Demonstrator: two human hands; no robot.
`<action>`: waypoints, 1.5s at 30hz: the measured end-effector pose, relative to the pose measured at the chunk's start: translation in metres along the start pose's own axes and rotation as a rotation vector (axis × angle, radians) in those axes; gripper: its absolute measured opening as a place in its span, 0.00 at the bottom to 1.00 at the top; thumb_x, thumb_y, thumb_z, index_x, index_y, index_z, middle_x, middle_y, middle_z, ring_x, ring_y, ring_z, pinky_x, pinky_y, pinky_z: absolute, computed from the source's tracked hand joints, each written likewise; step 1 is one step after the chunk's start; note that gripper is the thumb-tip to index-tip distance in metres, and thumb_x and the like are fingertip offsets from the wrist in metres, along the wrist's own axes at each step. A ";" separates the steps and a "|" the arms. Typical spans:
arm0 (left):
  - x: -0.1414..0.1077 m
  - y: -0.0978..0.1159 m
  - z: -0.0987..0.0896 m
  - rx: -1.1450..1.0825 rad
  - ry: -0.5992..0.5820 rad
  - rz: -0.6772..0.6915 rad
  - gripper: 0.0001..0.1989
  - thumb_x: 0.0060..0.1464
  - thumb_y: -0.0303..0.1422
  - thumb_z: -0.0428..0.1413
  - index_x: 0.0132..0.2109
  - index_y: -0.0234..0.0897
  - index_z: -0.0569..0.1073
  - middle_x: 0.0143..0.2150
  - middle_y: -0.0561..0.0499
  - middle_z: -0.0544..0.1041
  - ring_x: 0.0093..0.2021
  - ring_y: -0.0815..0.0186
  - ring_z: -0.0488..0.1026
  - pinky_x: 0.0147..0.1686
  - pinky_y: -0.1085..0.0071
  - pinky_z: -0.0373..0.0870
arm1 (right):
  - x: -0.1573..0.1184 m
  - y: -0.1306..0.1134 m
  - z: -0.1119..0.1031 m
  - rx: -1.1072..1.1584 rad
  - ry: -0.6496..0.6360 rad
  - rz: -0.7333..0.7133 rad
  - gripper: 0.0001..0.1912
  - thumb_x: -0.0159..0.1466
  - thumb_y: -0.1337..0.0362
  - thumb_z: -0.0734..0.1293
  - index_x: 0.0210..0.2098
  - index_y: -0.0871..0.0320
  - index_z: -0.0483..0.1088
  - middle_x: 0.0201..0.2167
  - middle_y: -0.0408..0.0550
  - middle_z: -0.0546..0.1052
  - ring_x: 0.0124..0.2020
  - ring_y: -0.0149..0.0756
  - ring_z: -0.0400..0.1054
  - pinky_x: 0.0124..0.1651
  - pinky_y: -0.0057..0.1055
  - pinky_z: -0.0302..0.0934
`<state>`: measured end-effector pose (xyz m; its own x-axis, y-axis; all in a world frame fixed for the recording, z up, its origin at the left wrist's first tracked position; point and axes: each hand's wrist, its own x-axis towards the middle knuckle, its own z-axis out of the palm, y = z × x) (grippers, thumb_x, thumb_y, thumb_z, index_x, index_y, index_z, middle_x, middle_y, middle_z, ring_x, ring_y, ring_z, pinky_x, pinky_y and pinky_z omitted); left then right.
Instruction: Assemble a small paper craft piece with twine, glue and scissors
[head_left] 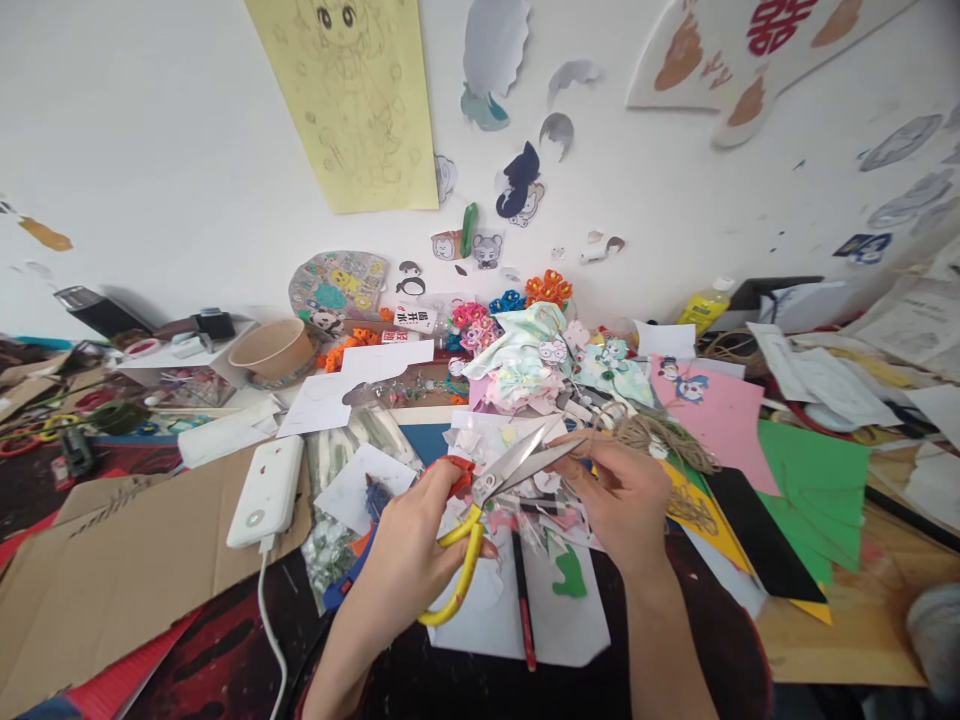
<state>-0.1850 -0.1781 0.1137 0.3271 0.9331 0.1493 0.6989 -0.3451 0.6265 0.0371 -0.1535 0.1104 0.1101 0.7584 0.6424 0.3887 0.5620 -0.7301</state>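
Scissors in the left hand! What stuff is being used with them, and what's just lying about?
In use:
scissors, blades open, held by the left hand
right hand, by the blade tips
green paper scrap, maybe

Probably just lying about:
tan bowl
white device with a cable
yellow bottle
brown cardboard

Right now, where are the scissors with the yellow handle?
Near the middle of the head view, the scissors are in the left hand, their blades pointing toward the right hand, above paper scraps.
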 end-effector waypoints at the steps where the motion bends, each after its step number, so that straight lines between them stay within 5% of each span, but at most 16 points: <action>1: 0.000 0.000 0.000 -0.003 -0.002 -0.001 0.14 0.50 0.27 0.55 0.45 0.41 0.64 0.39 0.53 0.74 0.35 0.62 0.71 0.35 0.72 0.64 | 0.001 -0.001 0.000 -0.009 -0.004 0.000 0.04 0.62 0.66 0.71 0.30 0.55 0.78 0.29 0.44 0.82 0.32 0.38 0.76 0.34 0.31 0.69; 16: 0.006 -0.003 -0.005 0.041 -0.010 -0.020 0.08 0.52 0.29 0.54 0.40 0.41 0.64 0.36 0.53 0.74 0.32 0.63 0.69 0.31 0.72 0.62 | 0.005 -0.001 -0.003 -0.138 -0.058 -0.047 0.06 0.63 0.65 0.70 0.29 0.54 0.78 0.28 0.45 0.81 0.26 0.35 0.73 0.28 0.29 0.66; 29: 0.007 -0.005 -0.005 0.011 -0.027 -0.031 0.08 0.53 0.30 0.54 0.41 0.41 0.63 0.36 0.53 0.73 0.32 0.64 0.69 0.32 0.72 0.62 | 0.006 -0.002 -0.003 -0.134 -0.088 -0.078 0.06 0.63 0.67 0.70 0.29 0.55 0.76 0.30 0.45 0.81 0.34 0.38 0.77 0.33 0.30 0.67; 45: 0.002 -0.003 0.001 -0.015 -0.093 -0.105 0.08 0.55 0.34 0.55 0.40 0.41 0.62 0.34 0.55 0.72 0.31 0.64 0.68 0.33 0.72 0.61 | 0.001 -0.005 -0.009 -0.106 -0.110 -0.075 0.07 0.64 0.69 0.69 0.28 0.56 0.72 0.28 0.44 0.79 0.32 0.35 0.75 0.30 0.27 0.63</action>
<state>-0.1860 -0.1756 0.1107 0.3105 0.9505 0.0114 0.7226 -0.2439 0.6468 0.0437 -0.1584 0.1167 -0.0213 0.7502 0.6608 0.4871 0.5850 -0.6484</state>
